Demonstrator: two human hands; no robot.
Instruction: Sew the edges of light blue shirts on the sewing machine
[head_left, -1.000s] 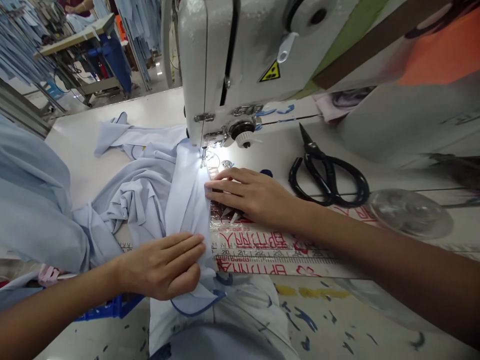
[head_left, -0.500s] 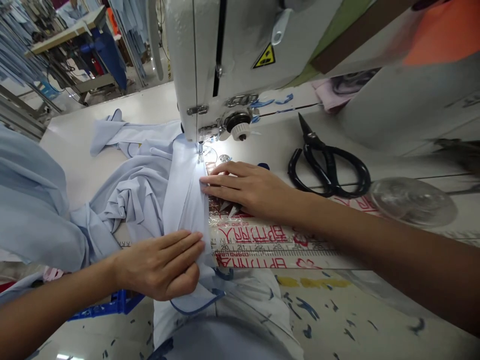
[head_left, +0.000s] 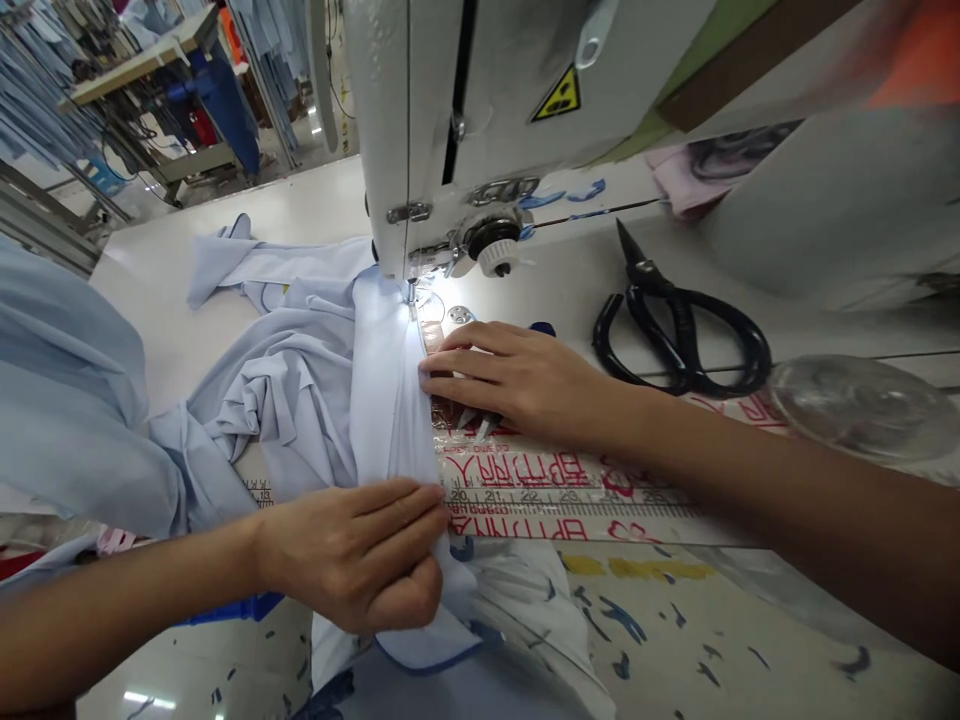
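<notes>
Light blue fabric (head_left: 386,390) runs under the lit needle area (head_left: 412,292) of a white sewing machine (head_left: 435,120). My left hand (head_left: 360,555) pinches the fabric's right edge near the table's front, fingers pressed together. Beside the needle, below and to the right, my right hand (head_left: 517,380) lies with fingertips on the same edge, its fingers slightly apart and holding nothing. Pointed metal tips (head_left: 487,425) show from under this hand; the rest of that tool is hidden.
Black-handled scissors (head_left: 682,330) lie right of the machine head, with a clear round dish (head_left: 862,405) beyond them. A printed ruler strip (head_left: 570,497) runs along the front edge. More blue fabric (head_left: 67,390) hangs at the left.
The machine, table and scissors have shifted slightly right in view. My left hand has moved a little right and down in the picture, still on the fabric edge; my right hand keeps its place beside the needle.
</notes>
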